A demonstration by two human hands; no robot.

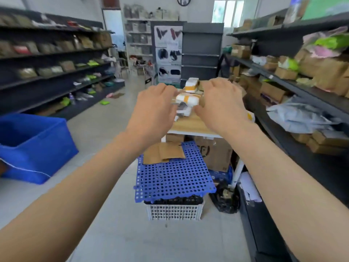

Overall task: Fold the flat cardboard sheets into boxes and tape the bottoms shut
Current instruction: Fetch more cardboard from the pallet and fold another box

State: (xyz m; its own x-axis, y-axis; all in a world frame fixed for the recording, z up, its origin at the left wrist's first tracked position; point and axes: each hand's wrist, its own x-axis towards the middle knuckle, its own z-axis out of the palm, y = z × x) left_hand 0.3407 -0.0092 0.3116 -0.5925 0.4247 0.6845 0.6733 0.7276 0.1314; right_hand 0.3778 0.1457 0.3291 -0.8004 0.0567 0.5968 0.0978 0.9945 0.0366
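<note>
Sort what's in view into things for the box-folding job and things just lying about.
For the job: flat cardboard sheets on the blue perforated panel; what looks like a tape dispenser on the wooden table; left hand and right hand either side of it.

Lying about: blue bin; white basket; black bag; green packet on the floor; grey bags on the right shelf.

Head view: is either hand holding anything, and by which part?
Cannot be told: left hand and right hand flank the white tape dispenser, fingertips hidden and blurred.
</note>
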